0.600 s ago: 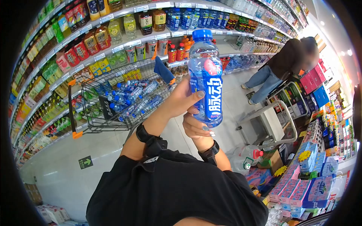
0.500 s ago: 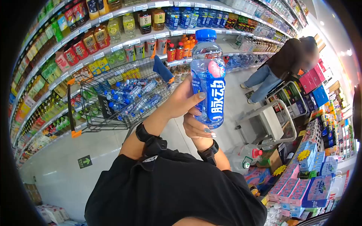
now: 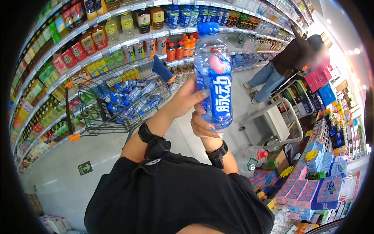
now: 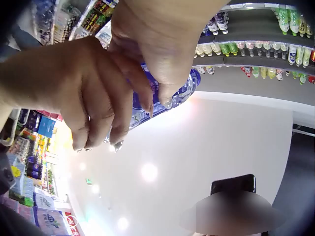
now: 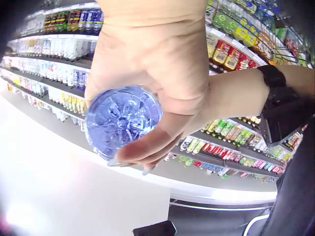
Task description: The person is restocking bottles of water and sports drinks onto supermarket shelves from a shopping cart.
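The left hand (image 3: 189, 98) gripped the blue-capped bottle (image 3: 220, 87) at mid-height, thumb against its label, while the right hand (image 3: 205, 126) wrapped the lower end, the round base showing past the fingers. The bottle was held up nearly upright, well apart from the shelf edges (image 3: 121, 45). Pale floor (image 3: 186, 141) stretched between the wire shopping cart (image 3: 104, 109) and the grey-white trolley (image 3: 278, 123); a person (image 3: 288, 58) in a dark jacket stood beyond it.

The capped blue bottle (image 3: 214, 78) bears white characters and a pink patch; both hands (image 3: 185, 101) (image 3: 202, 126) hold it roughly upright.
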{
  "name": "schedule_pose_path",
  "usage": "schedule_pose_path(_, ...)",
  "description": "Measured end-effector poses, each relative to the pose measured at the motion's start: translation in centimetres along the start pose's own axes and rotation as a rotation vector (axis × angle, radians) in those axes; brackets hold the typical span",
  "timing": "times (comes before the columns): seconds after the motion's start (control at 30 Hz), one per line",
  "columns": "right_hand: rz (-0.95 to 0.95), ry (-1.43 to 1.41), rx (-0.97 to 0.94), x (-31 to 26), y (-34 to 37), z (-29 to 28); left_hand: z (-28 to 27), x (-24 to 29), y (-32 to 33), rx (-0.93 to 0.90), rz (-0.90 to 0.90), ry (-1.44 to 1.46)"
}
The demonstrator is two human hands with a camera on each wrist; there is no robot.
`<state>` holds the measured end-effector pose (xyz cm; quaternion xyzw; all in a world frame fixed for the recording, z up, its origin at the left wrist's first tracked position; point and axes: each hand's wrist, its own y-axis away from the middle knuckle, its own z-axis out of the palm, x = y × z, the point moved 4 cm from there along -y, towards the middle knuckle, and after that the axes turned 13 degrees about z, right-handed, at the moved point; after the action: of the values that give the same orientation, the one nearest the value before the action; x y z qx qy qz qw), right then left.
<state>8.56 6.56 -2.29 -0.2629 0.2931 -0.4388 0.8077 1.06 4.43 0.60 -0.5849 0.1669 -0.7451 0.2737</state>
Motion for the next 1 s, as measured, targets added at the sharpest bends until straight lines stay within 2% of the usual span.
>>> schedule_pose_path(0.03,-0.008,0.034,0.045,-0.3,0.5,0.3,-0.2,-0.2,-0.1,0.03,0.012,0.075)
schedule_pose_path(0.07,-0.075,0.199,0.177,-0.9,1.3,0.6,-0.3,-0.4,-0.3,0.059,0.025,0.15)
schedule_pose_path(0.1,-0.193,0.436,0.371,-1.2,1.5,1.5,-0.4,-0.6,-0.4,0.087,0.036,0.224)
schedule_pose_path(0.17,-0.352,0.618,0.744,-1.5,1.9,2.4,-0.9,-0.5,-0.5,0.053,0.069,0.111)
schedule_pose_path(0.37,-0.341,0.943,1.018,-3.1,4.0,1.6,-1.0,0.2,-1.8,-0.02,0.109,-0.014)
schedule_pose_path(0.53,-0.386,0.971,1.045,-3.3,5.1,1.8,-0.9,-0.6,-2.9,0.005,0.107,-0.015)
schedule_pose_path(0.63,-0.463,1.122,1.171,-4.0,5.8,2.9,-1.0,-2.4,-4.2,-0.018,-0.005,-0.02)
schedule_pose_path(0.7,-0.541,1.248,1.297,-4.4,6.4,3.9,-0.7,-3.7,-5.3,-0.012,-0.003,0.064)
schedule_pose_path(0.87,-0.706,1.475,1.423,-6.2,7.3,5.0,0.0,-5.4,-7.7,-0.053,-0.027,0.169)
schedule_pose_path(1.0,-0.65,1.535,1.554,-9.1,8.0,4.4,-1.7,-7.7,-9.5,0.011,-0.084,0.237)
